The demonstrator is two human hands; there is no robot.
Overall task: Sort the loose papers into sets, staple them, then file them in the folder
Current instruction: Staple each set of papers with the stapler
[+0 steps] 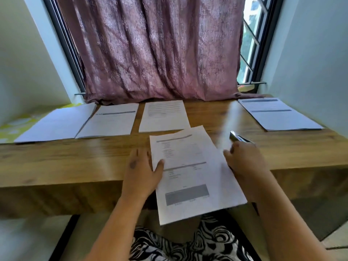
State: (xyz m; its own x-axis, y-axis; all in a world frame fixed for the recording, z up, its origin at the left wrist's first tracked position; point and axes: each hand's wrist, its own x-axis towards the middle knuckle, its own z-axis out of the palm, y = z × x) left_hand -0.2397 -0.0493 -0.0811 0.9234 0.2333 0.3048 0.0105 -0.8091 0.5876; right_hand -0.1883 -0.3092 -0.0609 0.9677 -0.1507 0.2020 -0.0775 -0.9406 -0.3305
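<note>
Clearly my left hand (140, 172) pinches the light, floppy paper set (192, 172) at its edge; my right hand (243, 162) grips the stapler (237, 138).

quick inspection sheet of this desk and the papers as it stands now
surface: wooden table, grain visible, front edge toward the person.
job's things: held paper set overhanging the front edge; four paper sets lying flat at the back: far-left set, second set, middle set, far-right set; stapler, only partly visible. No folder identified for certain.
clutter: nothing seen.
grippers: left hand pinches the held set's left edge, thumb on top; right hand grips the stapler beside the set's right edge.
cables: nothing seen.
surroundings: mauve curtain over a barred window; pale walls either side; patterned cloth on the lap.
</note>
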